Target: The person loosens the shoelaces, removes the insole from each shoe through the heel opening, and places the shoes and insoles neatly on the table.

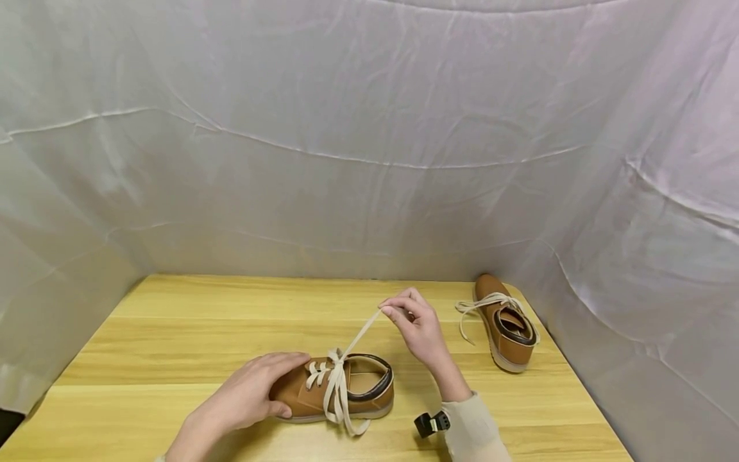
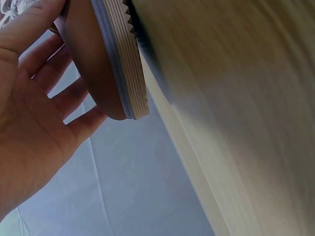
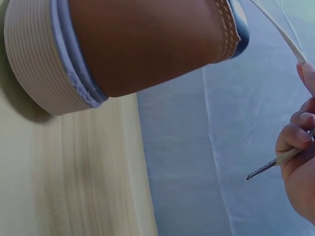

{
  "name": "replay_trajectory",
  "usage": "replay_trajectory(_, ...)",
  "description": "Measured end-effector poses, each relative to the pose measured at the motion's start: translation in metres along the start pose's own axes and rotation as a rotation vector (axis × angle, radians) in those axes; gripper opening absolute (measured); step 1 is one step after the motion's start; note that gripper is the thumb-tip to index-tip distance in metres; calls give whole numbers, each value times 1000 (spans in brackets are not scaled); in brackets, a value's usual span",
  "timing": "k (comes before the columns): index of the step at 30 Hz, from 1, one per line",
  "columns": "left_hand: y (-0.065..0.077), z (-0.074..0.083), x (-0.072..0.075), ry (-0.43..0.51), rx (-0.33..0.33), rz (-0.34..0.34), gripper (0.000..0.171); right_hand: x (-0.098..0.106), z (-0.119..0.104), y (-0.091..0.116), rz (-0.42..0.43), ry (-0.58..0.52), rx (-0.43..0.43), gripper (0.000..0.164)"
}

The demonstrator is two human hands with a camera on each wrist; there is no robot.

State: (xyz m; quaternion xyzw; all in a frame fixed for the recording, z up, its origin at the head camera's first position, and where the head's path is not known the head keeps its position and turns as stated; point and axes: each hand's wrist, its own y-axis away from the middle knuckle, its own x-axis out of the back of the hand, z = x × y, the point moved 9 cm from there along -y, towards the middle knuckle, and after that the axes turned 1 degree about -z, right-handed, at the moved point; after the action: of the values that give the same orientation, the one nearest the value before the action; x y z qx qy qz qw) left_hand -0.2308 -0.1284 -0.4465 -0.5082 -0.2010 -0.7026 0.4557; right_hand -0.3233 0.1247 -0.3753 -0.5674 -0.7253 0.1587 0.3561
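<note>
left hand [image 1: 251, 390] grips toe of brown shoe [image 1: 303, 396], near middle of bench [image 1: 231, 327] | right hand [image 1: 420, 327] pinches taut lace [image 1: 364, 331] | head alone: 2nd shoe [image 1: 516, 351], far right | right wrist alone: lace tip [image 3: 262, 170]

Creased grey fabric walls [image 1: 346, 128]; yellowish wood-grained tabletop [image 1: 190, 327].

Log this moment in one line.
left hand: holds brown lace-up shoe by toe | right hand: pinches taut cream lace | second shoe: back right

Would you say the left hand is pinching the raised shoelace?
No, the right hand pinches the raised shoelace, while the left hand holds the nearer brown lace-up shoe.
</note>
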Motion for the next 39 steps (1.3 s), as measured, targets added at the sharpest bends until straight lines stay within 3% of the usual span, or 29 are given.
replay_trajectory(12, 0, -1, -1, -2, -3, -3, 93, 12, 3, -1, 55, 38, -6, 16)
replay_trajectory(21, 0, 0, 0, -7, -8, 4, 92, 16, -31, -6, 59, 16, 21, 14)
replay_trajectory(39, 0, 0, 0, 5, 0, 4, 92, 30, -31, -6, 103, 54, -8, 11)
